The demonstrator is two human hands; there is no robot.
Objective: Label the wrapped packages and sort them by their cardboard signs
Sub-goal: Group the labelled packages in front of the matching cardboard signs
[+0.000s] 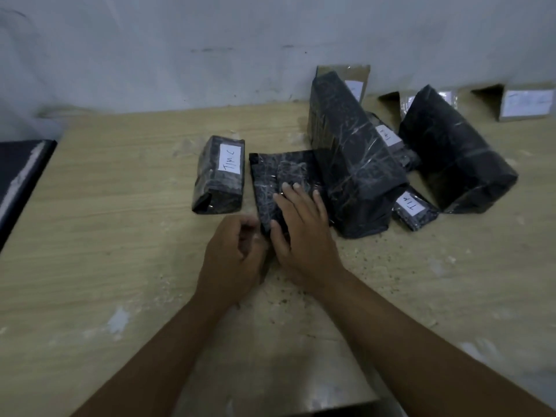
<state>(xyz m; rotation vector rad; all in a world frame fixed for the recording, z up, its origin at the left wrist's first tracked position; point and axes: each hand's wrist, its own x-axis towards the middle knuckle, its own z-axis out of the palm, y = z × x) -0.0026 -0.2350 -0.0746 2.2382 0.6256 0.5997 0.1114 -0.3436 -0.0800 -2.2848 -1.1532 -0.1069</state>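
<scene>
Far left: a dark flat object [18,176] lay at the left edge of the bench [120,236], apart from the work.

Left of centre: a labelled package [218,176] lay flat with its white slip uppermost, which read roughly "TIM C". I judged it finished and set aside.

Centre: the unlabelled package [279,176] lay flat near the middle of the bench, just beside the labelled one. My left hand [234,257] sat at its near end with the fingers curled. I cannot tell whether it pinched the wrap, a slip or nothing. My right hand [301,233] lay spread on the top face, fingers straight and pressing, probably to steady the wrap for labelling.

Right of centre: a tall package [352,158] stood tilted against the unlabelled one, with a small labelled package [413,210] at its base.

Right: a large package [454,152] leaned toward the far edge.

Far edge: cardboard signs [526,103] stood against the wall, their writing unreadable. The packages grouped before them were likely already sorted.
</scene>
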